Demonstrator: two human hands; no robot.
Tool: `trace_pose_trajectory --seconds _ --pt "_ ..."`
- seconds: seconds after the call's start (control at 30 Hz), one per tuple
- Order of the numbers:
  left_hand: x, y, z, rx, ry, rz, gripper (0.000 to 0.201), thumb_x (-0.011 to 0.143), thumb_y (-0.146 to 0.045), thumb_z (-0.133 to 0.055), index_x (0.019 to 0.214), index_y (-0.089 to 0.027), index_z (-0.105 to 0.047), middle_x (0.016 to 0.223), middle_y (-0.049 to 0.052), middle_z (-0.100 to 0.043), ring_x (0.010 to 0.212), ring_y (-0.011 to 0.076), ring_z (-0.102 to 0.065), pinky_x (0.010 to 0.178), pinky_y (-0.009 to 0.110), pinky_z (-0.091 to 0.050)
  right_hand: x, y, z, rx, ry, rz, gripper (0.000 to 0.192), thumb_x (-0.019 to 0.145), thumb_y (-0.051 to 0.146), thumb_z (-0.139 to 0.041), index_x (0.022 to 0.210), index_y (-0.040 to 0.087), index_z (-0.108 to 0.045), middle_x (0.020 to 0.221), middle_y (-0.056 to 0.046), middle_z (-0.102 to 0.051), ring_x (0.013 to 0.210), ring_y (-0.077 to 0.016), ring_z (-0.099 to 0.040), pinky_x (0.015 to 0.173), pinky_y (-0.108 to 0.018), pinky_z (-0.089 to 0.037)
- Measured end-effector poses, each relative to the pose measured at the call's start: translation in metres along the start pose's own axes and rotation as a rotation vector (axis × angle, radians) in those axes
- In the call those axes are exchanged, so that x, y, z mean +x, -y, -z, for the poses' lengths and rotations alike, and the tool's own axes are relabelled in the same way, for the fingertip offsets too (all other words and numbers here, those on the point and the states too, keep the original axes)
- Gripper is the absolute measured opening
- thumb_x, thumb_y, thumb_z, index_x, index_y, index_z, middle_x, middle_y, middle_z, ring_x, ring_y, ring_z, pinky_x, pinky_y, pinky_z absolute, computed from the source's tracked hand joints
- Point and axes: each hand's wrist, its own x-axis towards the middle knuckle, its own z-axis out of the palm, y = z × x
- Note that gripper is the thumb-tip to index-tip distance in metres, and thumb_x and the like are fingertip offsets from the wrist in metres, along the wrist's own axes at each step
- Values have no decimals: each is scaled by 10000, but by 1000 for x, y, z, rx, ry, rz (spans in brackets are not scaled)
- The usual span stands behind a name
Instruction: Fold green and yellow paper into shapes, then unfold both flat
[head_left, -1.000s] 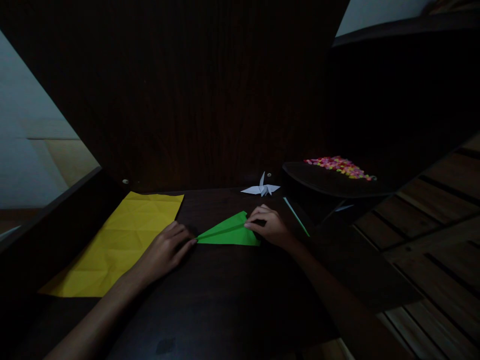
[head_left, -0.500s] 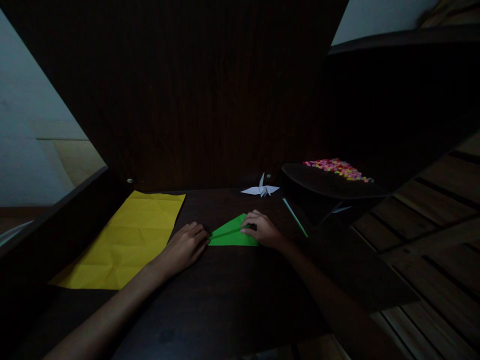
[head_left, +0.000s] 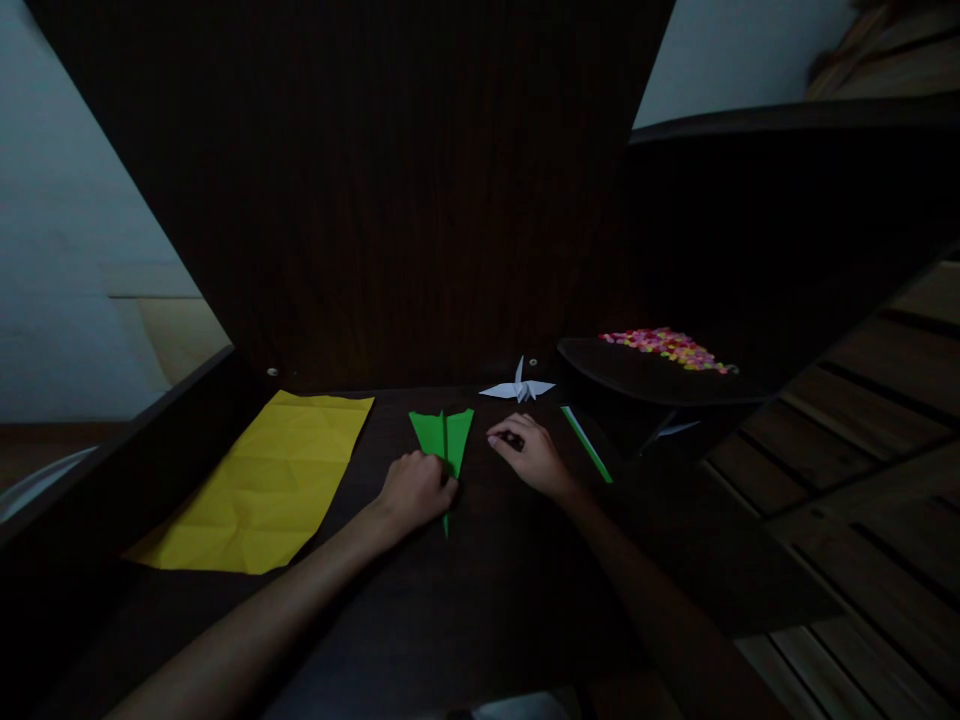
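A green folded paper plane (head_left: pixel 427 432) lies on the dark desk with its narrow nose toward me and a raised ridge down its middle. My left hand (head_left: pixel 420 488) is closed around its body below the wings and covers part of it. Just right of the plane, apart from it, my right hand (head_left: pixel 531 455) has loosely curled fingers with a gap between thumb and fingers, and nothing shows in it. Behind that hand, near the back panel, sits a white paper crane (head_left: pixel 519 390). A thin green and white paper strip (head_left: pixel 587 445) lies to its right.
A creased yellow paper sheet (head_left: pixel 255 485) is spread on the left. At the right, a small raised dark shelf (head_left: pixel 637 372) holds a heap of small colourful pieces (head_left: pixel 671 347). A tall dark panel (head_left: pixel 420 200) closes off the back, and a low side board (head_left: pixel 112 440) borders the left.
The green paper has turned so its nose points toward me and its wings show. My left hand has moved right and grips it; my right hand has let go of it.
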Motion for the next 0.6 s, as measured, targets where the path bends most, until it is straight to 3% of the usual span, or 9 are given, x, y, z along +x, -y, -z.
trace_pose_trajectory --seconds 0.13,0.23,0.33,0.43,0.6 --pt "23 -19 -3 -69 -7 59 343 905 -358 -493 783 -155 -740 821 156 -750 857 290 -728 691 324 -507 -1 6 3 13 111 3 163 748 35 -625 716 191 -656 733 0 -652 715 -154 -577 673 -269 -431" --pt "30 -22 -2 -128 -24 57 419 956 -365 -412 829 -145 -745 848 170 -753 853 285 -728 682 321 -496 -4 8 4 5 158 5 155 704 33 -673 718 186 -656 705 16 -635 683 -141 -571 633 -249 -411" --pt "27 -17 -2 -181 -46 24 373 961 -319 -412 886 -165 -743 888 143 -760 847 255 -723 701 304 -483 -5 9 0 -33 168 -20 76 769 173 -720 735 184 -654 695 11 -616 682 -147 -561 624 -256 -402" --pt "19 -7 -4 -228 -69 -6 317 958 -274 -426 933 -184 -728 906 103 -765 807 221 -717 695 284 -470 -6 10 -9 -126 148 -75 145 839 295 -700 762 184 -648 722 -1 -609 692 -150 -565 633 -264 -403" --pt "8 3 -12 -283 -110 -46 262 942 -223 -452 966 -191 -710 913 74 -766 784 208 -710 686 277 -459 -7 19 -23 -287 178 -109 97 851 294 -688 831 203 -660 773 -13 -628 734 -162 -590 634 -267 -405"
